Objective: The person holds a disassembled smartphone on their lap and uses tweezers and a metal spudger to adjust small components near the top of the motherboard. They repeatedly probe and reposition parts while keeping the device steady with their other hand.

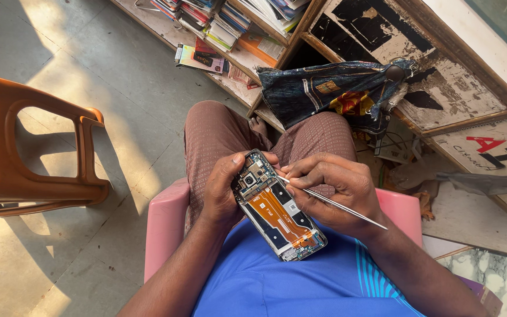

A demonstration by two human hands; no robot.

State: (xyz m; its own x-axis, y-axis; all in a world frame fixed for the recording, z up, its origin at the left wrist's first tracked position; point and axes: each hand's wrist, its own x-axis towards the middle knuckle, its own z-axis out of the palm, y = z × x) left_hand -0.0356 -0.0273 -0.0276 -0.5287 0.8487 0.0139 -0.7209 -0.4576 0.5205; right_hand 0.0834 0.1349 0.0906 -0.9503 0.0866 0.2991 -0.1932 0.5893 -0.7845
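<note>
Left hand [221,191] grips an opened phone [278,205] from its left edge — thumb up at the top corner by the camera module, fingers wrapped under, back cover off w/ the orange flex cable and boards showing. Phone sits tilted over the lap, top end pointing away from the body, bottom end near the blue shirt [300,276]. Right hand [338,191] pinches thin metal tweezers [330,202] btwn thumb and forefingers; the tips touch the phone's right edge near the top, the rear end sticks out past the wrist to the right. Person is seated on a pink chair [162,229], legs in brown patterned cloth. An orange plastic chair [24,158] stands well apart on the left, on the grey floor. Ahead — a dark printed bag [330,91] lying against a worn wooden shelf [236,58] stacked w/ books and papers.
</note>
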